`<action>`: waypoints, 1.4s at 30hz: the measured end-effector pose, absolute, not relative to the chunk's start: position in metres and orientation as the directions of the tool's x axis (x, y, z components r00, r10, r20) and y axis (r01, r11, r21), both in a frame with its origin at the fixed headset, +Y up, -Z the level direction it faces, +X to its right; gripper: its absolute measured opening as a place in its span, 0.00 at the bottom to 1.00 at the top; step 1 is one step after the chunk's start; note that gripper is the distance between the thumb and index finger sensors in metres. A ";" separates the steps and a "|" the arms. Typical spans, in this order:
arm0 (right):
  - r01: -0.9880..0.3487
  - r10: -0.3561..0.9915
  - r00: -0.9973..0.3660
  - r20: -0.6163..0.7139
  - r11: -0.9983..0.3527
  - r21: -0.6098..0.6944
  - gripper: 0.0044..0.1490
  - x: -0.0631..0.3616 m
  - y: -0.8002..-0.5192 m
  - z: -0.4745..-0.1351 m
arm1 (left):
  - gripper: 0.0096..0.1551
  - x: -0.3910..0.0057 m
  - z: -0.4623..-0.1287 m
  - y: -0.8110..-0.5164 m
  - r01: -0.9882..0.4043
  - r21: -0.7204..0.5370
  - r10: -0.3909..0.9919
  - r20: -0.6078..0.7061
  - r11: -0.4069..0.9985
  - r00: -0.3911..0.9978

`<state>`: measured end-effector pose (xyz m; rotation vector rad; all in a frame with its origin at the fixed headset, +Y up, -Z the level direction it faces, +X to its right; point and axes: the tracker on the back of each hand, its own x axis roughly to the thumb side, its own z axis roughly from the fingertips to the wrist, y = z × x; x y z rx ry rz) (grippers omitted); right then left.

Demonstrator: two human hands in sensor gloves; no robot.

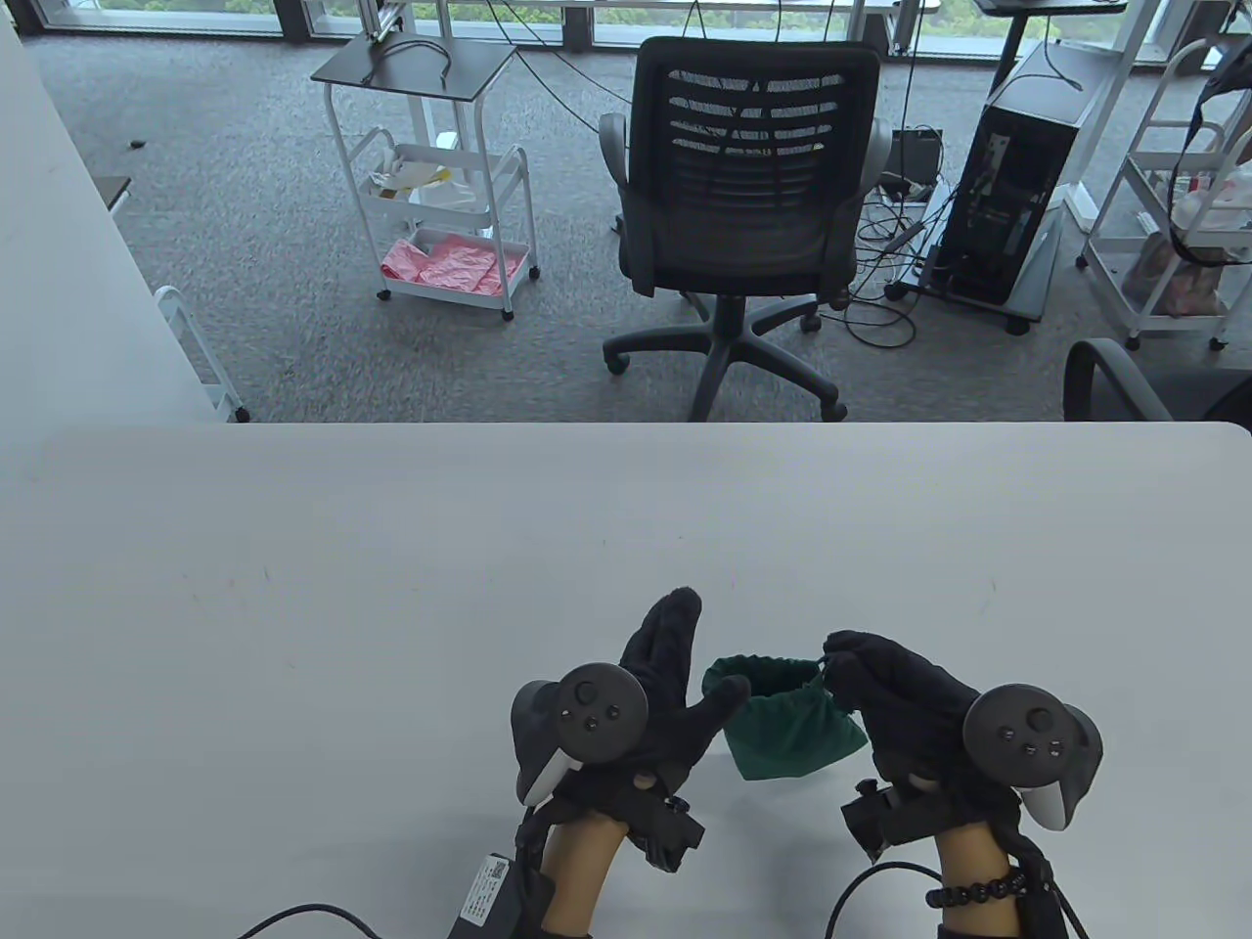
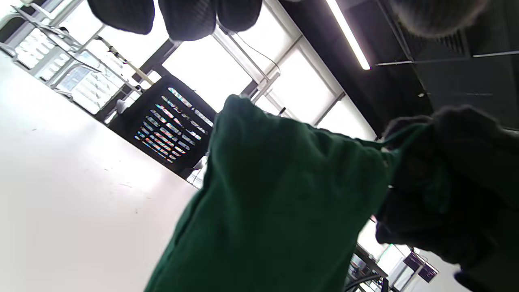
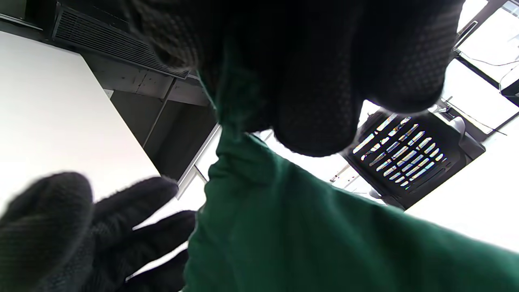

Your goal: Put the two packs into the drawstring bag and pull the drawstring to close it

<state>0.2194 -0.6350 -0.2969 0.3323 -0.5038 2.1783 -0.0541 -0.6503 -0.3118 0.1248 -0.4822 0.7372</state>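
Between the two hands, near the front edge of the white tabletop [image 1: 391,587], hangs the green drawstring bag [image 1: 787,729], its gathered mouth at the top and its soft cloth body bulging toward the bottom. The right hand [image 1: 895,699] pinches the bag's upper right corner with curled fingertips [image 3: 316,117], while the left hand [image 1: 665,694] is spread flat and relaxed just left of the bag, thumb stretched toward its rim, gripping nothing. Both hands wear black knitted gloves; the bag is matte woven fabric with a puckered hem.
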 end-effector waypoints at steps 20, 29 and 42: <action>-0.701 0.537 -0.680 0.500 -0.677 -0.225 0.23 0.193 -0.612 -0.284 | 0.55 -0.017 -0.288 -0.640 -0.477 0.020 0.377 0.585 0.879 0.718; -0.638 0.438 -0.727 0.529 -0.717 -0.281 0.23 0.178 -0.609 -0.278 | 0.33 -0.012 -0.291 -0.636 -0.513 0.131 0.364 0.560 0.848 0.744; -0.819 0.688 -0.539 0.486 -0.562 -0.112 0.24 0.186 -0.629 -0.292 | 0.22 -0.022 -0.289 -0.634 -0.481 0.179 0.348 0.486 0.858 0.802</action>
